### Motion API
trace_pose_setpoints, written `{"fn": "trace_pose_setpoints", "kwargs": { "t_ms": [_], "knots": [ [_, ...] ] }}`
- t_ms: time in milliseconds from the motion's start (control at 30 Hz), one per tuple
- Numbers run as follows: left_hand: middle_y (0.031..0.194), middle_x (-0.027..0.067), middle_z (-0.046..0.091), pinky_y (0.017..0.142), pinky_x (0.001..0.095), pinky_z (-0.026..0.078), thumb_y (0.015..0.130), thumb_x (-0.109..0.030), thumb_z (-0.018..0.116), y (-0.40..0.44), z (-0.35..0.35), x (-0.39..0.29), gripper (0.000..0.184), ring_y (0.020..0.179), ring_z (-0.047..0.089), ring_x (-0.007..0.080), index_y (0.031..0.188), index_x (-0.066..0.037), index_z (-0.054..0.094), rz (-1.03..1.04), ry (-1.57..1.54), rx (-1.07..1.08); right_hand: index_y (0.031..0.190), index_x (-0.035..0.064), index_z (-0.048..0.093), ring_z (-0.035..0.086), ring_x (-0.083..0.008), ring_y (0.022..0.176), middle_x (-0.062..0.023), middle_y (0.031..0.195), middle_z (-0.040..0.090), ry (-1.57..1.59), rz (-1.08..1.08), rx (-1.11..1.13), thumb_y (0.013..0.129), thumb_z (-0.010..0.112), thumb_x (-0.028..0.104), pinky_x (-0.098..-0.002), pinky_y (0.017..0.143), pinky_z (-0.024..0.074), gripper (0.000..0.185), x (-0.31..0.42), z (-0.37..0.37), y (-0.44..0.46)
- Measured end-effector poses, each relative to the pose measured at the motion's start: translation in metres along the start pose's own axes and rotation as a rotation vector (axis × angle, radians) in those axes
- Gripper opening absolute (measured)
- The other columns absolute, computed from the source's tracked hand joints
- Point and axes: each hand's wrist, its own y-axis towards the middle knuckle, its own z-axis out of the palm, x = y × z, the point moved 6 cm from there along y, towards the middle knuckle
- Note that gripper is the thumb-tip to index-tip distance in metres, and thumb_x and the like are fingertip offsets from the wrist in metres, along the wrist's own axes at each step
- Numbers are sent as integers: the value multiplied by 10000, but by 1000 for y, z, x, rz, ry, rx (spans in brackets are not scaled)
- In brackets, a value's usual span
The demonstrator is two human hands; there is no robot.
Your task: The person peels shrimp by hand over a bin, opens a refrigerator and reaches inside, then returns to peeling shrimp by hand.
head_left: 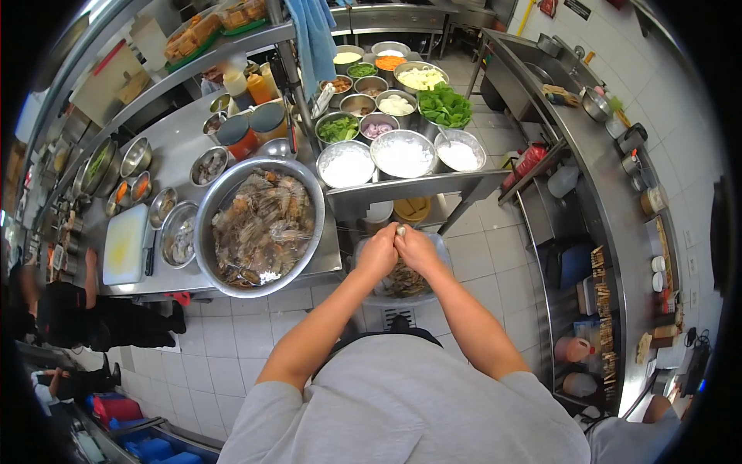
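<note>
My left hand [376, 253] and my right hand [418, 250] meet in front of me, fingers closed together around a small greyish shrimp [400, 230], mostly hidden by the fingers. Under them sits a translucent plastic tub [443, 255] with brownish shrimp shells and heads [403, 280] in it. To the left, a large metal basin [203, 232] on the counter is filled with whole raw shrimp [263, 220] in liquid. Beside it stands a smaller metal bowl [168, 251] of peeled shrimp [184, 238].
Ahead, a metal stand holds bowls of white powder [403, 153], onions [377, 127] and lettuce [444, 106]. A knife [149, 255] lies by a white cutting board [127, 243]. Another person [77, 313] stands at far left. A steel counter [618, 255] runs along the right.
</note>
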Motion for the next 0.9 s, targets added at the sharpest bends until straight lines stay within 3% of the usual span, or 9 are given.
{"fn": "trace_pose_setpoints", "kwargs": {
  "t_ms": [133,233,300,333,400,467,533,700,900],
  "knots": [
    [1030,273,656,850,496,491,862,-71,525,7,0,7,405,1009,596,461,1260,5,533,18,1,54,978,4,553,595,-470,889,-272,921,644,4,-19,-62,908,474,257,-558,754,447,275,-2,0,2],
    [963,248,674,806,444,517,894,-95,531,12,-4,8,392,928,659,391,1272,12,523,95,17,48,966,6,569,586,-479,881,-284,921,634,-48,3,-94,901,475,248,-563,750,450,268,-1,-8,2],
    [967,153,694,706,345,523,927,-116,542,13,0,9,370,810,681,242,1279,-4,536,57,-154,233,936,12,565,642,-412,768,-223,846,661,-67,-43,-142,905,489,249,-519,708,494,251,0,-21,2],
    [967,153,694,706,345,523,927,-116,542,12,-9,5,370,810,681,242,1279,-4,536,58,-153,234,936,12,565,642,-412,768,-223,846,661,-66,-42,-143,905,489,249,-519,708,494,251,-6,-22,4],
    [1011,57,677,646,254,487,958,-127,545,4,-11,2,412,755,633,110,1360,-56,491,-179,-606,519,917,5,557,638,-324,693,-162,782,631,499,20,114,919,471,208,-447,675,508,221,-23,-8,11],
    [1045,43,669,638,246,482,966,-129,543,0,-17,-2,465,760,633,104,1414,-78,427,-203,-773,570,891,1,547,613,-252,670,-112,744,584,613,57,156,935,435,195,-398,650,494,228,-41,2,17],
    [1079,29,661,631,238,476,973,-131,541,-3,-18,-4,526,766,633,99,1467,-101,362,-230,-941,613,888,2,540,608,-313,684,-148,753,590,466,-98,46,936,419,203,-415,666,485,239,-35,-4,21],
    [1034,51,688,585,219,477,990,-116,496,-10,-15,1,649,673,616,83,1547,-114,163,-240,-972,707,889,11,548,595,-434,779,-235,822,616,187,14,-84,922,442,250,-489,719,461,263,-21,-19,24],
    [1051,32,686,619,236,464,979,-129,519,-23,-5,33,565,691,622,95,1504,-118,311,-379,-764,660,871,16,543,587,-475,864,-262,864,627,24,118,-196,911,454,294,-554,755,435,294,-45,-27,27]
  ]
}}
